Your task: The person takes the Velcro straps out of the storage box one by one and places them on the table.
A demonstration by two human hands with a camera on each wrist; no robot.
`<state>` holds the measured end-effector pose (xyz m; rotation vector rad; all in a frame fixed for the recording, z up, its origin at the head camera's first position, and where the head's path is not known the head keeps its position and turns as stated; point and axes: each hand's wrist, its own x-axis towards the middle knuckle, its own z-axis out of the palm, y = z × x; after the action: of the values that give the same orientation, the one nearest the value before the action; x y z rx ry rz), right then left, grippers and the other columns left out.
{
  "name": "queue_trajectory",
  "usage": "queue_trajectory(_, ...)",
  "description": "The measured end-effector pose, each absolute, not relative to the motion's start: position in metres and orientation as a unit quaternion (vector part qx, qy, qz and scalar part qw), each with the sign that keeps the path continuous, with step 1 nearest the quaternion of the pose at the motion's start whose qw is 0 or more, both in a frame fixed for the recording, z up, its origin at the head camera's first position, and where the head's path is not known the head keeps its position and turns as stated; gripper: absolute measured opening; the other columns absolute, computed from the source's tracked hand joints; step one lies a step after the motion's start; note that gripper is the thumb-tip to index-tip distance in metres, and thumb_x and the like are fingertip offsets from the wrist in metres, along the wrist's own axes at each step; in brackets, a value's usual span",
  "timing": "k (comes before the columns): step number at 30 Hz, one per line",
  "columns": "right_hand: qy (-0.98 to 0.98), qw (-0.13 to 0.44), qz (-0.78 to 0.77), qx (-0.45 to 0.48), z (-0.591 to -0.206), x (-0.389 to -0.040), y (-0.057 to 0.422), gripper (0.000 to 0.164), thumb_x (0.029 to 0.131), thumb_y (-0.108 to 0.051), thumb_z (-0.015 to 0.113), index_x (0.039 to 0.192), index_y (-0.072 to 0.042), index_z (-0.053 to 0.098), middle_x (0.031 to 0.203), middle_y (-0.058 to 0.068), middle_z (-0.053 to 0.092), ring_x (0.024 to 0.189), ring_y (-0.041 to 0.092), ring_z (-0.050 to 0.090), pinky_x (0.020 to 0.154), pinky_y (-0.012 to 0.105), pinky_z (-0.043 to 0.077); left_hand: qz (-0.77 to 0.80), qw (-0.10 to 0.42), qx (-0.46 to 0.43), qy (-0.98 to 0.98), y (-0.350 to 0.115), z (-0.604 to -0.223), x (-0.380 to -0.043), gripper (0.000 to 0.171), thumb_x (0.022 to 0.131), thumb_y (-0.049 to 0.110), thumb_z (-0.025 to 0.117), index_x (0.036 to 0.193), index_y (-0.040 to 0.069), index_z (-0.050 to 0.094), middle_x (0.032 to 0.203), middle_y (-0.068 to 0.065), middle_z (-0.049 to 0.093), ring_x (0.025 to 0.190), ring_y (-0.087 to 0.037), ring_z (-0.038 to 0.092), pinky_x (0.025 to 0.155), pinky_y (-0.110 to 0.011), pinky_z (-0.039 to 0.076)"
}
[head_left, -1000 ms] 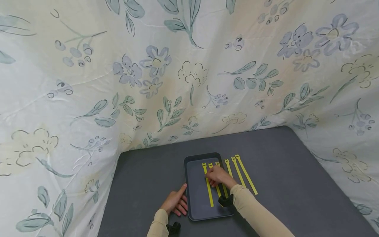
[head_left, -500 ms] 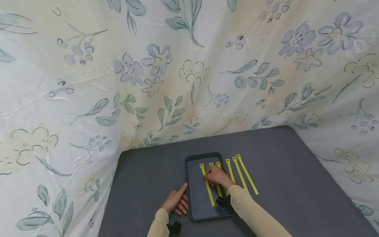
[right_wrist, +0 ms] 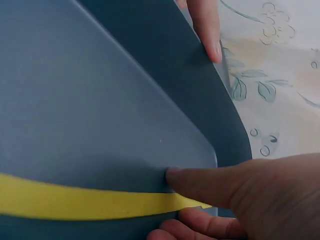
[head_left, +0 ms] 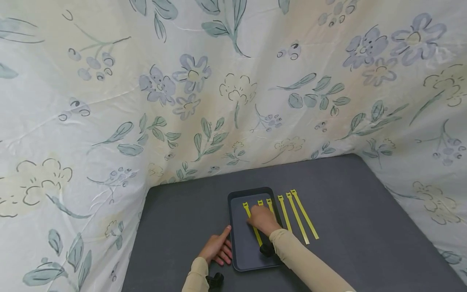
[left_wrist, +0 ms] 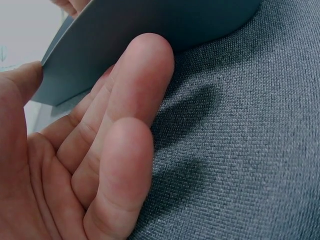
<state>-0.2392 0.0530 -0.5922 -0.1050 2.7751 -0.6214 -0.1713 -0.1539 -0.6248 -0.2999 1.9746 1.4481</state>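
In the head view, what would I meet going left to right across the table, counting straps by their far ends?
Left hand, tray (left rim), first yellow strap, second yellow strap, third yellow strap (all three in the tray), fourth yellow strap, fifth yellow strap, sixth yellow strap (on the table).

The tray (right_wrist: 90, 100) is showing smooth, plastic-looking walls, the yellow strip (right_wrist: 75, 202) a matt face, the tabletop (left_wrist: 250, 140) rough-woven cloth, the curtain (head_left: 233, 134) creased fabric.
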Motion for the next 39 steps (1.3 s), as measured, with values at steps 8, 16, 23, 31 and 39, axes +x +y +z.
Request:
queue_trajectory(8,0.964,0.132,-0.227,-0.051,-0.5874,-0.2351,0.0481,0.029,0.091,-0.016,0.075,0.067,-0.010,0.060,0.057,-0.001,0.048,0.048,0.015,0.044,0.047,0.029,0.033,0.552,0.333,-0.112,0.757,-0.1548,-0.6261,-0.1726,0.084,0.093,0.081,0.037,0.088,0.003,0.070,0.065,-0.004,0.072,0.049,-0.012,0.067,0.042,-0.025,0.050)
queue_trajectory(16,0.960,0.140,-0.239,-0.041,-0.5870,-0.2331,0.0465,0.043,0.090,-0.011,0.071,0.055,-0.015,0.046,0.052,-0.004,0.038,0.045,0.013,0.038,0.045,0.028,0.029,0.549,0.338,-0.117,0.755,-0.1565,-0.6241,-0.1705,0.085,0.093,0.081,0.037,0.088,0.003,0.070,0.065,-0.004,0.072,0.049,-0.011,0.066,0.042,-0.026,0.050)
queue_trajectory(23,0.957,0.142,-0.250,-0.038,-0.5917,-0.2329,0.0473,0.039,0.089,-0.005,0.069,0.056,-0.014,0.050,0.053,-0.003,0.042,0.046,0.014,0.040,0.045,0.029,0.030,0.551,0.334,-0.112,0.756,-0.1566,-0.6239,-0.1689,0.084,0.094,0.080,0.037,0.088,0.003,0.070,0.064,-0.004,0.072,0.048,-0.011,0.066,0.042,-0.026,0.050)
queue_trajectory(31,0.951,0.139,-0.272,-0.046,-0.5963,-0.2305,0.0484,0.046,0.091,-0.003,0.065,0.052,-0.016,0.044,0.049,-0.003,0.039,0.043,0.013,0.038,0.044,0.027,0.030,0.551,0.336,-0.110,0.756,-0.1574,-0.6257,-0.1681,0.084,0.094,0.080,0.037,0.087,0.003,0.070,0.064,-0.004,0.072,0.048,-0.011,0.066,0.042,-0.025,0.050)
queue_trajectory(39,0.933,0.148,-0.322,-0.063,-0.5960,-0.2308,0.0525,0.053,0.094,-0.002,0.063,0.050,-0.019,0.036,0.044,-0.008,0.030,0.039,0.009,0.030,0.042,0.024,0.026,0.544,0.342,-0.117,0.757,-0.1579,-0.6238,-0.1696,0.085,0.093,0.082,0.037,0.089,0.003,0.071,0.065,-0.004,0.072,0.048,-0.011,0.066,0.042,-0.026,0.050)
